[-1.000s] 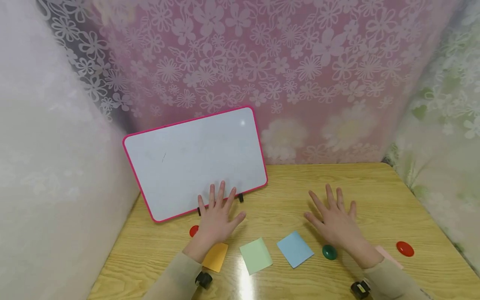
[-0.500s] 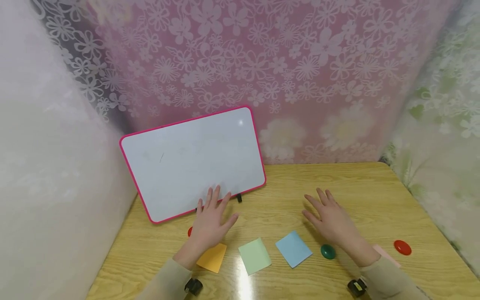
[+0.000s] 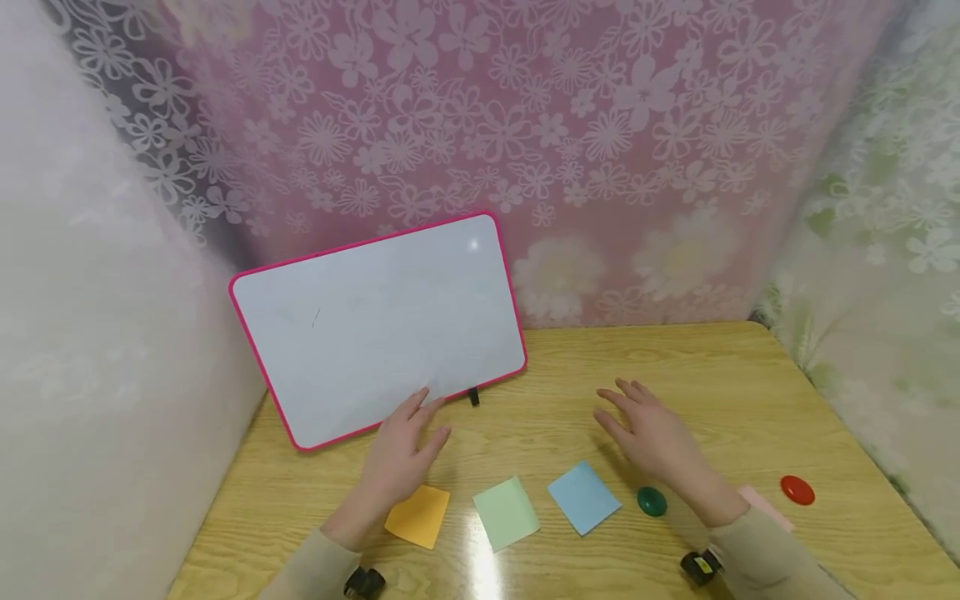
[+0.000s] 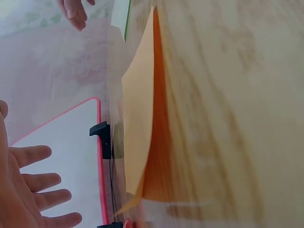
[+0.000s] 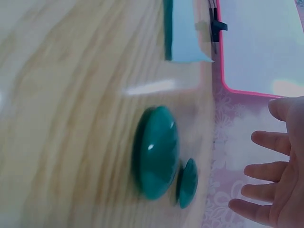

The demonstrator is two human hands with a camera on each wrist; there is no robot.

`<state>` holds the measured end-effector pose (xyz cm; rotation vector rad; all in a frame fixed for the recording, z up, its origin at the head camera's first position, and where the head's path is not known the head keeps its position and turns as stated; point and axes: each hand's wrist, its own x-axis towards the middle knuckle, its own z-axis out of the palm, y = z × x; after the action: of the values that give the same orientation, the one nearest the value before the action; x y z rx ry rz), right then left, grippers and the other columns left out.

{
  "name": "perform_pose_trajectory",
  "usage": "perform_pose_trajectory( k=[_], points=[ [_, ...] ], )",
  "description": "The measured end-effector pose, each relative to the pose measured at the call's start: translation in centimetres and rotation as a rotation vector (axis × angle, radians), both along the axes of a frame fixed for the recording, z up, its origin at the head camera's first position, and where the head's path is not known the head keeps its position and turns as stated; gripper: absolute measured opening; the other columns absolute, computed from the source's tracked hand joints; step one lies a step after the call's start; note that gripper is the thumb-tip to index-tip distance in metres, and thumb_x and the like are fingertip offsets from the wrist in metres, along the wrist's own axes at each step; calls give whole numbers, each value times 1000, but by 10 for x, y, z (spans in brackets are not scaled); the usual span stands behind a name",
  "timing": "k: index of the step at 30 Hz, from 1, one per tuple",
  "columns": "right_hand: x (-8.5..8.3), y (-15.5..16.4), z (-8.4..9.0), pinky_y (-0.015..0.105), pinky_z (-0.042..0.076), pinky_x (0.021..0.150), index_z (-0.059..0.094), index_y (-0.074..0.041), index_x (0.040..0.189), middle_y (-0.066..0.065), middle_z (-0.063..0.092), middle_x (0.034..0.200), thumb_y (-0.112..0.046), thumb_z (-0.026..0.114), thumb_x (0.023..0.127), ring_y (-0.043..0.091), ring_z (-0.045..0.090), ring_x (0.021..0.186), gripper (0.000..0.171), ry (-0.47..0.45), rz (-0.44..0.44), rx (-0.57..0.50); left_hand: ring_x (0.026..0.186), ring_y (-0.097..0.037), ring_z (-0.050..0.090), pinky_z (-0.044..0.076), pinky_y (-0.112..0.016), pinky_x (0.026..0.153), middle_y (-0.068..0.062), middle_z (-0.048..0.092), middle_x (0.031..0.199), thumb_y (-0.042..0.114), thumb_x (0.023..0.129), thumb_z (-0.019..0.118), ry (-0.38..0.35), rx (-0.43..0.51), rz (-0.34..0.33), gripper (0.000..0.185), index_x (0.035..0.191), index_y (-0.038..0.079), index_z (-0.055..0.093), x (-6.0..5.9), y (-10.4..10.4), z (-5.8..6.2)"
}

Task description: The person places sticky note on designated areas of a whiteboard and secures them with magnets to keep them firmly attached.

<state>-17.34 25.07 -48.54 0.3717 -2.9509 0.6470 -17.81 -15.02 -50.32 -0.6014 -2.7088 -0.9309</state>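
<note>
From the head camera: both hands hover over the wooden table [image 3: 750, 392], fingers loosely spread, nothing gripped. The left hand [image 3: 401, 454] hangs just above the near edge of the pink-framed whiteboard [image 3: 375, 321], which leans at the far left against the flowered curtain [image 3: 525, 108]; whether its fingertips touch the frame is hard to tell. Just near of that hand lies the orange note [image 3: 418, 516], then to the right the green note [image 3: 507, 513] and the blue note [image 3: 583, 497] — a row along the near side. The right hand [image 3: 654, 433] floats to the right of centre, beyond the blue note, with the green magnet [image 3: 652, 501] just beside its wrist. A red magnet [image 3: 797, 489] sits well apart at the near right, a pink note [image 3: 761, 504] peeking out beside the sleeve.

Left wrist view: the fingers [image 4: 35, 178] are spread and bare, the orange note curling up off the wood, the whiteboard's pink rim and a black clip [image 4: 102, 137] beyond it.

Right wrist view: open fingers [image 5: 268, 168] again, holding nothing — the green magnet large and close on the table, the blue note and whiteboard farther off.
</note>
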Motion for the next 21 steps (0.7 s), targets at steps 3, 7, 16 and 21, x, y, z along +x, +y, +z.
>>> perform_pose_trajectory(
  k=[3,7,16,21],
  points=[
    [-2,-3,0,73,38,112,61,-7,150,30,46,160,-45,56,112,53,36,150,54,-18,5,-41,146,-43,48,42,-64,114,-20,50,160,36,112,58,-61,83,8,49,149,6,62,2,-5,1],
    [-5,-6,1,72,40,112,62,-8,150,28,49,158,-46,54,113,52,42,147,54,-35,15,-90,139,-39,56,46,-63,111,-17,62,149,30,112,57,-71,248,-6,40,142,5,68,2,-15,2],
    [-12,-16,6,64,52,102,64,-12,149,17,66,145,-44,57,112,42,65,127,49,-74,49,-214,96,-14,69,57,-28,87,-8,76,120,16,114,53,-71,519,18,28,126,4,76,9,-45,7],
    [-21,-21,12,61,53,104,64,-14,149,14,66,144,-48,55,112,39,63,130,52,-121,66,-280,109,-28,69,53,-25,95,-10,76,116,18,116,49,-102,671,98,33,123,2,76,10,-54,16]
  ],
)
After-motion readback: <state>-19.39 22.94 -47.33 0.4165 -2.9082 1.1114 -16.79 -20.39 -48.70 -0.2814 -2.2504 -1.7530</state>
